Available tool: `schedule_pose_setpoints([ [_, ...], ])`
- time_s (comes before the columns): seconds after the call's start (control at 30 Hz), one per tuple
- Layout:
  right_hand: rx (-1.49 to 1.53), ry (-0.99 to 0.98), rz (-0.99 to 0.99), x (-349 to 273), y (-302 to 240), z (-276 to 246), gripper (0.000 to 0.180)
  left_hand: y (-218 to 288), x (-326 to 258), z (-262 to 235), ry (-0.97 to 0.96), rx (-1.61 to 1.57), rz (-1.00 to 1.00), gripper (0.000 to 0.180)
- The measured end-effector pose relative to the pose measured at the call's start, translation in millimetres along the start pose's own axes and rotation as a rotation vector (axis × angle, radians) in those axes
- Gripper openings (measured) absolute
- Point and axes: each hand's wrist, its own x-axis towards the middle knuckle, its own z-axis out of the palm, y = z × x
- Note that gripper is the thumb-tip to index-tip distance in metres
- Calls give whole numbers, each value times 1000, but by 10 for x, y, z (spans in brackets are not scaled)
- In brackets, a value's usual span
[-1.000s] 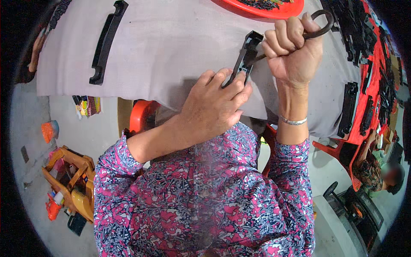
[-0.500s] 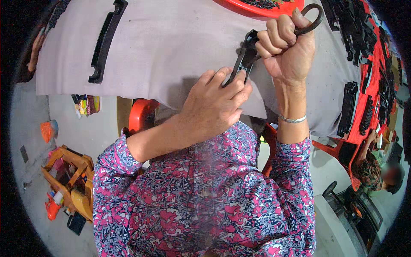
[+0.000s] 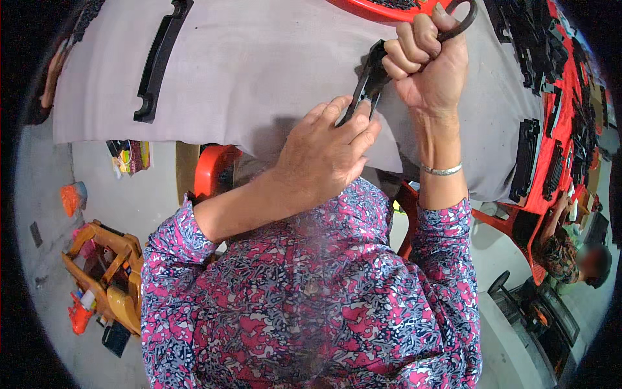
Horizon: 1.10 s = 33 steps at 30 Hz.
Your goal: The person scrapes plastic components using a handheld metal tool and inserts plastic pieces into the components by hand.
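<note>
While left fingers (image 3: 355, 128) hold one black strip (image 3: 372, 72), right fingers (image 3: 411, 47) grip one tool (image 3: 466, 25).

black part (image 3: 372, 70): long, narrow, channelled; held slanted at near edge of desk (image 3: 259, 65), far end leaning right. dark tool (image 3: 461, 28): rounded loop handle showing; working end hidden.

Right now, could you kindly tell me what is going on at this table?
The person's left hand holds a slim black part over the pale cloth, while the right hand grips a dark ring-handled tool close to its far end; the tool's tip is hidden. Another black piece lies on the cloth to the left, and a red tray sits beyond the hands.
</note>
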Motion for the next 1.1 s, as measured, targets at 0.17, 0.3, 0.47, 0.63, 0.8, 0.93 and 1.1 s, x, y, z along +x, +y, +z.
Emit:
schedule_pose_setpoints([
  [0.17, -74, -263, -8, 127, -3, -120, 53, -2, 16, -6, -14, -37, -15, 60],
  [0.3, -102, -86, 26, 105, -11, -62, 54, 18, 71, -21, -75, -35, -39, 58],
  [0.47, -76, -144, -37, 132, -81, -139, 56, 6, 71, -6, -41, -35, 1, 61],
  [0.63, 42, -381, 30, 9, -425, -425, 52, -51, 72, -38, 22, -97, 28, 68],
  [0.8, -120, -112, 6, -317, -398, -437, 52, -98, 66, -148, 69, -231, -87, 79],
  [0.93, -584, 113, -20, -576, -297, -319, 38, -180, -97, -143, 113, -307, -184, 84],
  [1.1, -1293, 83, -78, -723, -34, -135, 36, -80, -122, -121, 60, -281, -203, 97],
])
